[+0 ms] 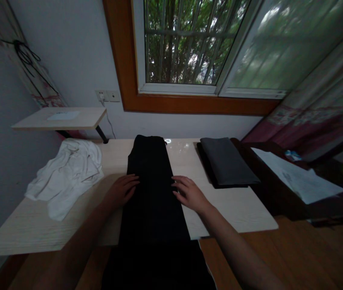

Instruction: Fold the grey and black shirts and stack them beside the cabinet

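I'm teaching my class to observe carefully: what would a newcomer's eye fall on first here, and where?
Probably the bright window at the top, with greenery behind bars. Next, the long black cloth down the middle of the pale table, with the left hand and right hand at its opposite edges. Then the crumpled white cloth on the table's left.

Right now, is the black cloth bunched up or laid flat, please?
Laid flat: the black cloth makes a long, smooth strip on the table.
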A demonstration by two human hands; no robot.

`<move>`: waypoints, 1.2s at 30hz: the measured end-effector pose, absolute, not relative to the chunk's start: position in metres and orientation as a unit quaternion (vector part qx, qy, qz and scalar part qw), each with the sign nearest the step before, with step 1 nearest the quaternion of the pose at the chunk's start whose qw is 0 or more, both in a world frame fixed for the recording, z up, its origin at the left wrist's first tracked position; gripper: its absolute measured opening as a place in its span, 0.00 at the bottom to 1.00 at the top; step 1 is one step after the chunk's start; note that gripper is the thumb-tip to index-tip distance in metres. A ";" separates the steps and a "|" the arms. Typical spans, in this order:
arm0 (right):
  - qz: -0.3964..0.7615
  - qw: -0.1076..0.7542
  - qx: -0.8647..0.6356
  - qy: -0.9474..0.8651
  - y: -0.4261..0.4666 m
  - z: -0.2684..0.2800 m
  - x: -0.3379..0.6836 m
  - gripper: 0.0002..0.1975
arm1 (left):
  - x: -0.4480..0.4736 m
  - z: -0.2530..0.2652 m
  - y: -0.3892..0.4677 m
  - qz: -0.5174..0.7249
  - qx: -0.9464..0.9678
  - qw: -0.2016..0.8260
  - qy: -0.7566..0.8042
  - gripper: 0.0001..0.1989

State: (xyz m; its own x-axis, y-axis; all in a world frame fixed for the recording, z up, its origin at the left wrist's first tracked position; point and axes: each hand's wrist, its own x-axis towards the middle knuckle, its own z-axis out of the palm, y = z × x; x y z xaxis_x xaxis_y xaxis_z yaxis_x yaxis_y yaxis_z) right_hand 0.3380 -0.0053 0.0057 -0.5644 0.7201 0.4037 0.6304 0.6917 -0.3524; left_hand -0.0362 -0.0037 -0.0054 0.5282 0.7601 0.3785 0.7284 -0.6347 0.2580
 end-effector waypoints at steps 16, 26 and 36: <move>0.057 0.237 -0.448 -0.860 -0.001 -0.003 0.334 0.21 | -0.032 -0.018 -0.001 0.132 0.817 -0.035 0.560 0.26; 0.062 0.251 -0.492 -0.831 0.010 0.001 0.295 0.24 | -0.030 -0.019 -0.002 0.120 0.821 -0.045 0.556 0.27; 0.049 0.175 -0.479 -0.859 0.045 0.007 0.194 0.33 | -0.028 -0.015 -0.004 0.107 0.815 -0.051 0.567 0.28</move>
